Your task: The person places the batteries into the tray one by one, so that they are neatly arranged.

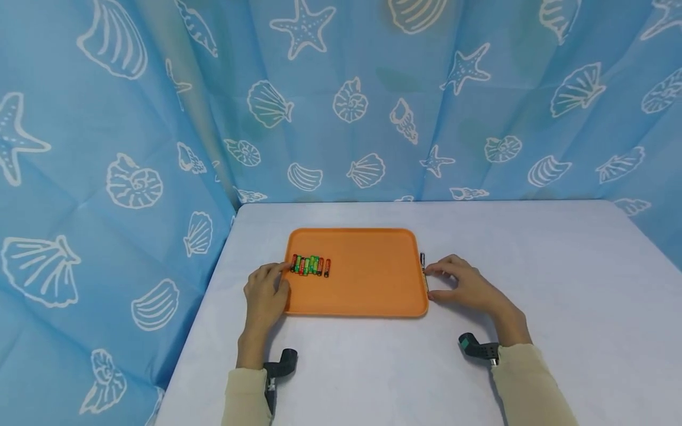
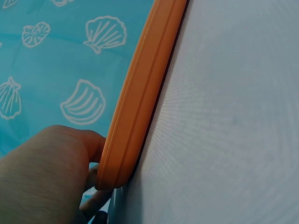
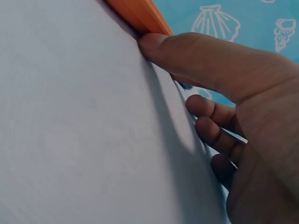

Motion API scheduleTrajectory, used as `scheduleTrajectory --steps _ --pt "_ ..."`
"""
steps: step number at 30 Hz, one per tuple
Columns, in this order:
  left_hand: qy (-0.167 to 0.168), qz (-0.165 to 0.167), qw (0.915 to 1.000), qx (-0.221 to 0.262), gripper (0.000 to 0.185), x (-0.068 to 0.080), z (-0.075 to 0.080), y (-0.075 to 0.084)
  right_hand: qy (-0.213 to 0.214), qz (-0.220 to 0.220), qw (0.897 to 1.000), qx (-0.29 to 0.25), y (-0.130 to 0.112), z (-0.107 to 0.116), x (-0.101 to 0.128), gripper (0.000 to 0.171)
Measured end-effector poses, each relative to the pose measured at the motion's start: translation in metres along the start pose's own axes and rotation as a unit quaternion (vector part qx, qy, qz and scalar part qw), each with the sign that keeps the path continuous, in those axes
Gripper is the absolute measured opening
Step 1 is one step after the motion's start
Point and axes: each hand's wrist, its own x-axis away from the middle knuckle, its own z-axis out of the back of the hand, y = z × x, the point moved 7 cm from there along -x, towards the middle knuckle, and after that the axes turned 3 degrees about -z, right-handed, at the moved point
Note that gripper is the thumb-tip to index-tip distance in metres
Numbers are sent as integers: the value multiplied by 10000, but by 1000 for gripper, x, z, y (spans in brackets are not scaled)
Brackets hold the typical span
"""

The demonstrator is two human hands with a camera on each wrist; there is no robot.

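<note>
Fingers of the left hand (image 1: 264, 296) rest curled over the left rim of the orange tray (image 1: 367, 290), the tips reaching in to touch the nearest battery; they lie close together, and whether they pinch that battery cannot be told. From the left wrist view the hand (image 2: 46, 177) presses against the outside of the tray's rim (image 2: 140, 93), which meets the surface there.

Just right of those fingertips sits a row of small batteries (image 1: 310, 265), seven by my count, though they are small and packed tight: red and green ones side by side, each lying across the row, all inside the tray's left part. The rest of the tray floor stretches bare toward the right hand.

One more battery (image 1: 422, 258), dark, lies outside the tray, just beside its right edge and right at the tips of the right hand (image 1: 462, 287). That hand's fingers are loosely spread and bent, thumb against the tray's right rim, holding nothing. The right wrist view shows the thumb (image 3: 187, 56) touching the tray's edge (image 3: 138, 14) with the other fingers curled apart beneath.

One tray, two hands, cream sleeves, a black wrist mount on each forearm. The surface (image 1: 533, 331) is pale grey-white cloth. A blue curtain (image 1: 133, 118) printed with white shells and starfish encloses it on the left, back and right.
</note>
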Motion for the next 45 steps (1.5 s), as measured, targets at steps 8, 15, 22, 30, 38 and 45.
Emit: scheduleTrajectory --steps 8,15,22,30,38,45 --pt "-16 49 10000 4 36 0 -1 -2 270 -44 9993 236 -3 3 -1 44" --pt "10 27 10000 -32 36 -2 1 1 616 -100 9980 53 -22 11 -8 46" --pt "20 -14 10000 -67 36 -5 1 1 630 330 9974 116 -53 -11 -24 42" --pt "85 58 9999 -3 36 -1 1 -2 310 789 9953 479 -82 -52 -44 41" --pt "81 93 9999 -6 36 2 2 0 479 852 9939 519 -95 -67 -56 40" --pt "90 12 10000 -39 35 -1 2 2 531 786 9941 521 -104 -79 -66 41"
